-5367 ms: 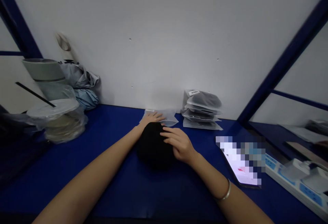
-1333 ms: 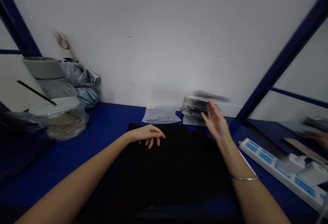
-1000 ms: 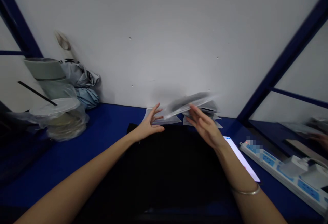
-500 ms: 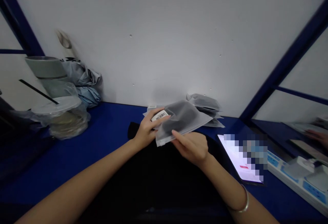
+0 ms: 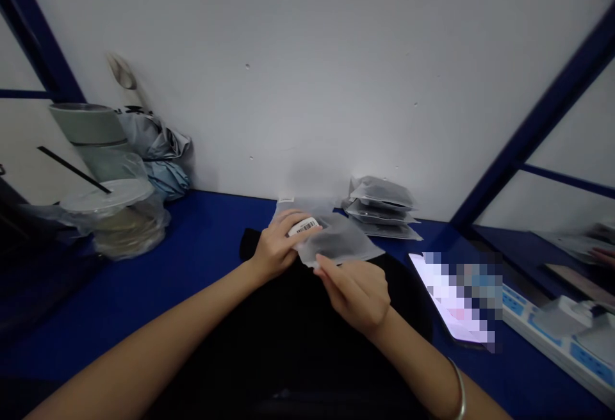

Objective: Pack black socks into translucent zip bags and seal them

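Note:
A frosted zip bag with something dark inside is held between my two hands above black cloth. My left hand grips its left end, fingers over a white barcode label. At the near left corner, my right hand pinches the bag's edge near the zip slider between thumb and finger. Behind my left hand, another clear bag lies against the wall. A stack of similar filled zip bags sits just beyond, to the right.
On the blue table, a lidded cup with a black straw stands left, beside a green tumbler and a folded umbrella. To the right lie a lit phone and a white power strip with plugs.
The bag has been lowered and tilted flatter, its right end dropping. My right hand has slid slightly left along its edge to the corner, while my left hand keeps its grip.

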Demonstrator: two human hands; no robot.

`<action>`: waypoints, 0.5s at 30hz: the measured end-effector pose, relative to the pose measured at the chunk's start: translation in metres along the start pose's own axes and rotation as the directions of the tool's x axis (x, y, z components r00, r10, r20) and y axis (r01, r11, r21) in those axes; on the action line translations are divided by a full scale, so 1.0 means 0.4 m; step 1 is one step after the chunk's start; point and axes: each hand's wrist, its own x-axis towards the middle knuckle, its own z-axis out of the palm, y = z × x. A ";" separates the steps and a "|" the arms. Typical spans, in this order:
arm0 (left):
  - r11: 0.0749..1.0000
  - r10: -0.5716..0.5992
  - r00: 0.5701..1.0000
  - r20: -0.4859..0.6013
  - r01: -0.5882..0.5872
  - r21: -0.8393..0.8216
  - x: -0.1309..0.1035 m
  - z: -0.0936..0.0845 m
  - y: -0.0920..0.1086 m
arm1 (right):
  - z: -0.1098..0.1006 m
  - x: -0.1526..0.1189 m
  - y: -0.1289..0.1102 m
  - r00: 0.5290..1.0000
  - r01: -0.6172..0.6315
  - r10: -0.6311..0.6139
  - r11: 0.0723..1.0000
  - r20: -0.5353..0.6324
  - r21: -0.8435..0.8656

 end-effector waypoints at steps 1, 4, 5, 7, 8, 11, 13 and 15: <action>0.999 -0.003 1.000 0.017 0.004 -0.041 0.000 0.001 -0.002 | 0.000 0.001 0.004 1.000 -0.005 0.005 0.999 -0.001 -0.042; 0.988 -0.053 0.997 0.047 0.060 -0.141 0.000 0.001 -0.012 | -0.001 0.003 0.025 0.999 0.027 -0.020 0.988 0.043 -0.151; 0.984 -0.081 0.996 0.044 0.087 -0.155 0.001 0.000 -0.016 | -0.001 0.003 0.032 0.998 0.032 -0.022 0.984 0.058 -0.173; 0.977 -0.140 0.990 0.028 0.143 -0.160 0.002 -0.003 -0.024 | 0.001 0.001 0.046 0.996 0.029 -0.011 0.979 0.089 -0.200; 0.973 -0.169 0.985 0.020 0.170 -0.159 0.003 -0.004 -0.026 | 0.002 -0.001 0.051 0.995 0.026 -0.004 0.977 0.102 -0.211; 0.953 -0.239 0.971 0.015 0.238 -0.186 0.006 -0.002 -0.029 | 0.007 -0.005 0.065 0.992 -0.002 0.031 0.972 0.120 -0.234; 0.928 -0.300 0.954 -0.001 0.292 -0.231 0.007 0.002 -0.028 | 0.009 -0.006 0.071 0.991 -0.026 0.055 0.972 0.120 -0.235; 0.892 -0.381 0.923 -0.050 0.353 -0.282 0.009 0.004 -0.028 | 0.009 -0.007 0.077 0.989 -0.040 0.072 0.970 0.126 -0.240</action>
